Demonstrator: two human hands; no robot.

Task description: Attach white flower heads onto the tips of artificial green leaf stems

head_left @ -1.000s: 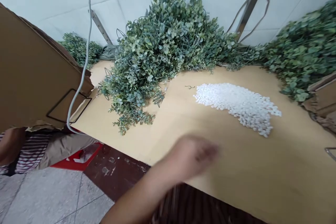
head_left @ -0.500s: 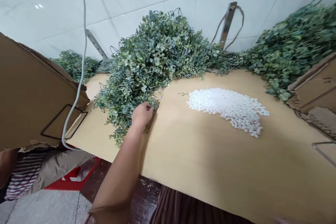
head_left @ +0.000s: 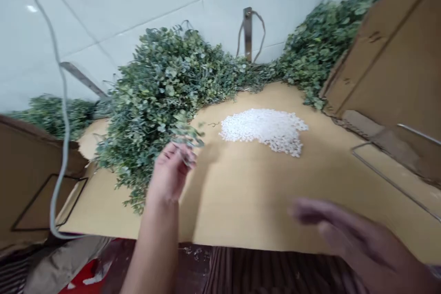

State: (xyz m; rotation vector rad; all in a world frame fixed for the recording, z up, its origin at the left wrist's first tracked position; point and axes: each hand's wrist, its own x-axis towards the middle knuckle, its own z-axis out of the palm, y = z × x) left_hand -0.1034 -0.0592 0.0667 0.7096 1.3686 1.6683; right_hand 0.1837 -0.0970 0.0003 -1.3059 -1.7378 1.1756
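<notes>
My left hand is closed around the stem end of a small green artificial leaf sprig, whose leaves are blurred. It is raised just right of a large heap of artificial greenery. My right hand is over the front right of the cardboard-coloured tabletop; motion smears it, but the fingers look stretched out with the thumb apart and nothing visible in them. Beyond the hands lies a spread pile of small white plastic pieces.
Cardboard boxes stand at the left and right. A grey cable hangs down on the left. More greenery lies at the back right, by a metal bracket on the tiled wall. A wire frame sits at right.
My left hand has lifted away from the greenery heap with a sprig in it. My right hand has come into view from the lower right. The camera view has turned to the right.
</notes>
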